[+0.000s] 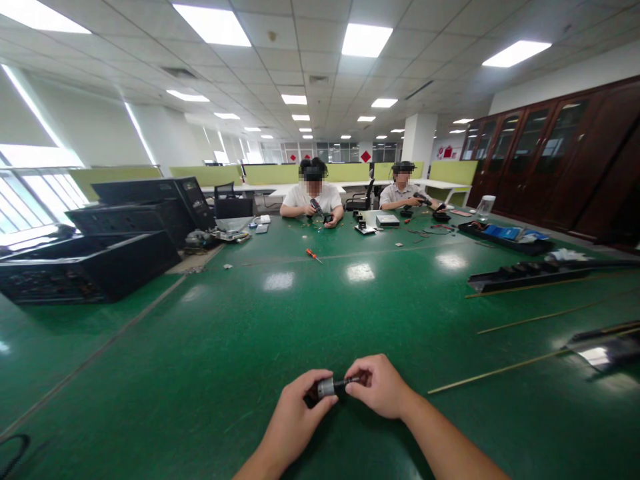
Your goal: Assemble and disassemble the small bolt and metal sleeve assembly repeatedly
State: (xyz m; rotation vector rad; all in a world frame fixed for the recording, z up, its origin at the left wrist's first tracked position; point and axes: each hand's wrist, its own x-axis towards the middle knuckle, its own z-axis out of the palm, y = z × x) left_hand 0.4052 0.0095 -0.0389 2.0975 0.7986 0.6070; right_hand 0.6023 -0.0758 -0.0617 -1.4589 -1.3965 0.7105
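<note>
A small cylindrical part (pixel 327 387), silver in the middle with black ends, is held between both my hands just above the green table (pixel 210 347). My left hand (pixel 296 417) is closed around its left, darker end. My right hand (pixel 381 385) pinches the thin black right end with its fingertips. Both forearms come in from the bottom edge of the view.
Black equipment cases (pixel 90 267) are stacked at the left. An orange-handled screwdriver (pixel 313 255) lies mid-table. Two people (pixel 313 197) sit at the far side with tools. Black trays (pixel 525 273) and thin rods (pixel 500 370) lie at the right. Wooden cabinets line the right wall.
</note>
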